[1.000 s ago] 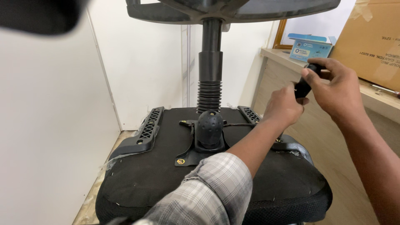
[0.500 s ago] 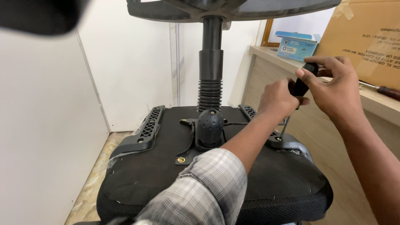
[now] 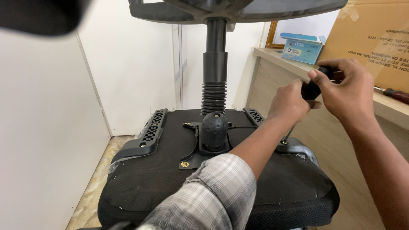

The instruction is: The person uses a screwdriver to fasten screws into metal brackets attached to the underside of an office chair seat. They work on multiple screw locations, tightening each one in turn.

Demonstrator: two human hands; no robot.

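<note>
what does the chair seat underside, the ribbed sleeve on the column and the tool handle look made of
Seat underside: black woven fabric, matte, with a mesh weave at the edge. Ribbed sleeve: likely black plastic or rubber, with dull accordion folds. Tool handle, gripped by the left hand and right hand: seemingly black plastic or rubber with a slight sheen; its thin shaft looks like metal.

A screwdriver point(image 3: 310, 91) with a black handle stands nearly upright, tilted slightly, above the right edge of an upturned office chair seat point(image 3: 162, 179). Its thin shaft runs down to a black bracket point(image 3: 294, 148) at that edge, with the tip at a screw there. The seat's underside is black fabric, facing up, with the gas column rising from its middle.
</note>
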